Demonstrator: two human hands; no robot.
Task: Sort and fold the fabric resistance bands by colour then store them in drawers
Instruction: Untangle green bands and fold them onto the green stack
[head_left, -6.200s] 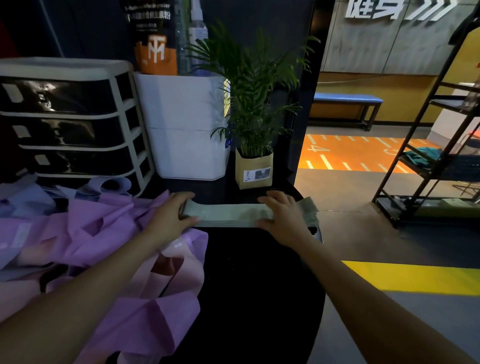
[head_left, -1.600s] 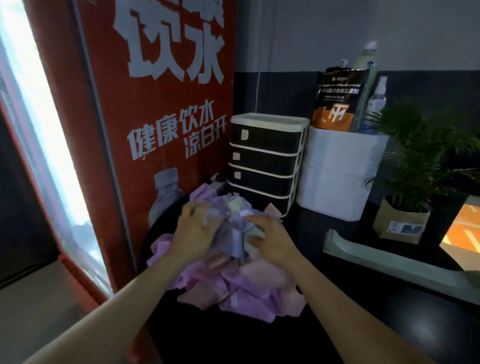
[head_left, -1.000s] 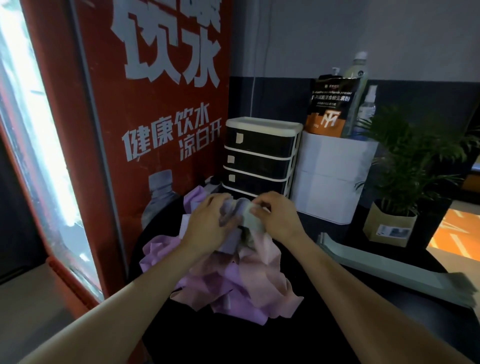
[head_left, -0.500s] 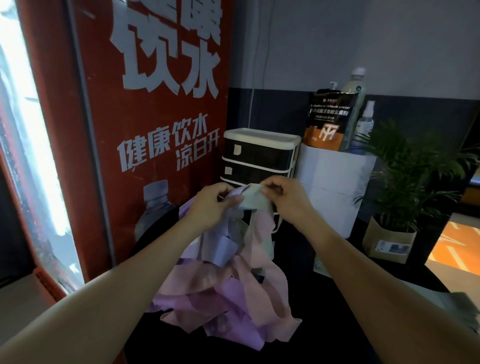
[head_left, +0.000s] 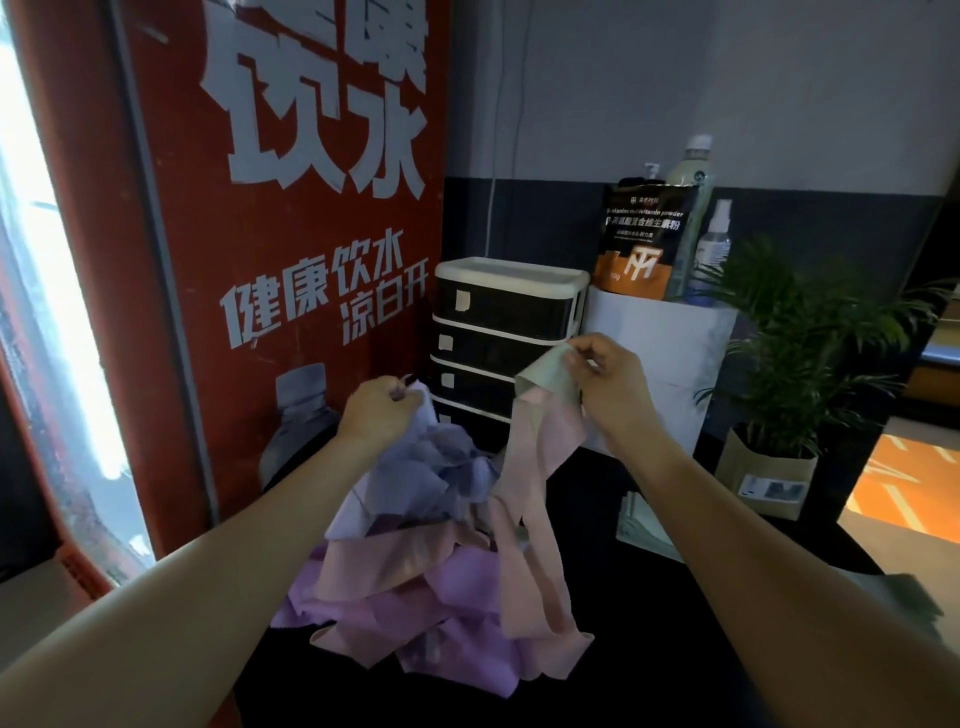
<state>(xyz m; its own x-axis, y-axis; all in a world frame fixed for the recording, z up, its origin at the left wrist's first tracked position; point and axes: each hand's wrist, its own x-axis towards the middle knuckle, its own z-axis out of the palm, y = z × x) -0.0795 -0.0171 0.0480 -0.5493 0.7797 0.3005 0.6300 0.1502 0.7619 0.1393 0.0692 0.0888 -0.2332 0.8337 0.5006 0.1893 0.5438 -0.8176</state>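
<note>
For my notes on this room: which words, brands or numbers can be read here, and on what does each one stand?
"饮水", large white characters: red panel.
"健康饮水 凉白开": the same red panel, lower down.
"vitamin powder" and a logo like "TM": black and orange pouch.
A line of Chinese on the pouch: too blurred to read with certainty.
Tags on the drawer unit: blank or unreadable.
Label on the plant's paper pot: too small to read.
</note>
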